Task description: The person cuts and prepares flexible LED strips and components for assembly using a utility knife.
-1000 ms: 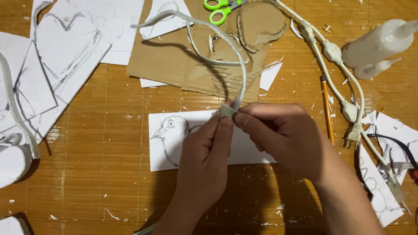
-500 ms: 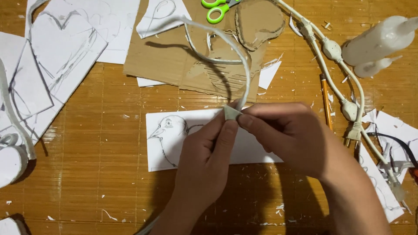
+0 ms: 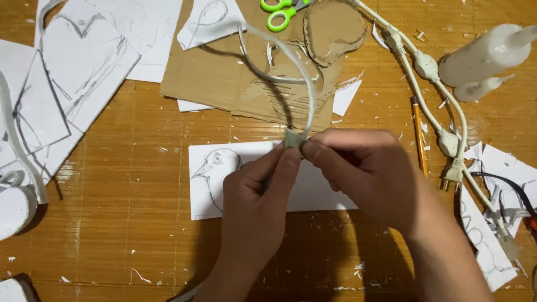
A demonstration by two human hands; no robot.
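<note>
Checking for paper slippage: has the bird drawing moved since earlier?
No. The bird drawing keeps its place relative to the orange pencil and cardboard sheet.

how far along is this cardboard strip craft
Done: a shape is cut out of the cardboard sheet, a cut cardboard piece lies by the green scissors, and the bird drawing is finished on paper. In hand: left hand and right hand pinch the end of a curved white strip. Left: the strip is not joined to anything; the glue bottle lies aside.
</note>
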